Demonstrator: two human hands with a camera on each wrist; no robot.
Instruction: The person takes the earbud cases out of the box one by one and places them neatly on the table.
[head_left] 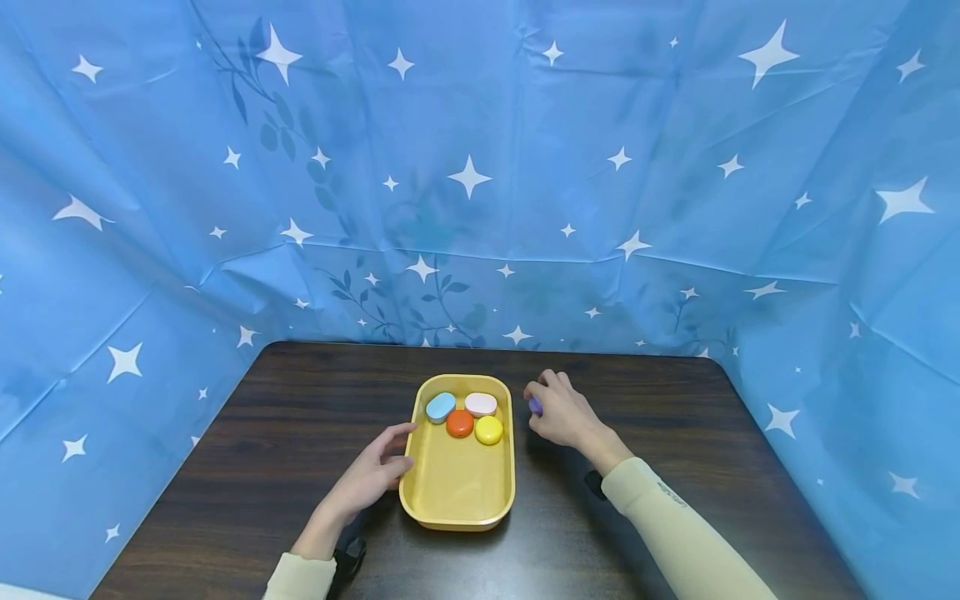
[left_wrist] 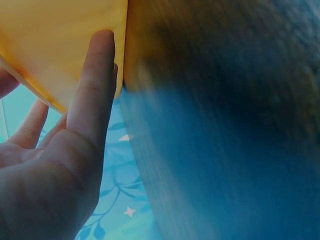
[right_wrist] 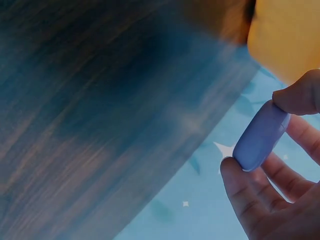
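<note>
My right hand (head_left: 562, 411) pinches a purple, rounded oblong piece (right_wrist: 261, 135) between thumb and fingertips, off the right side of the yellow tray (head_left: 457, 523). Against the tray's left side lies my left hand (head_left: 367, 473), its fingers fairly straight and nothing gripped; in the left wrist view one finger (left_wrist: 92, 82) stretches along the yellow wall. Inside the tray's far half are a blue oval piece (head_left: 441, 407), a pale pink oval piece (head_left: 481, 404), a red-orange round piece (head_left: 460, 423) and a yellow round piece (head_left: 489, 430).
The dark wood-grain table (head_left: 315, 392) has rounded far corners. Behind it and along both sides hangs a blue curtain (head_left: 525, 208) with white stars. A dark band (head_left: 595, 483) sits at the right wrist, below the pale sleeve.
</note>
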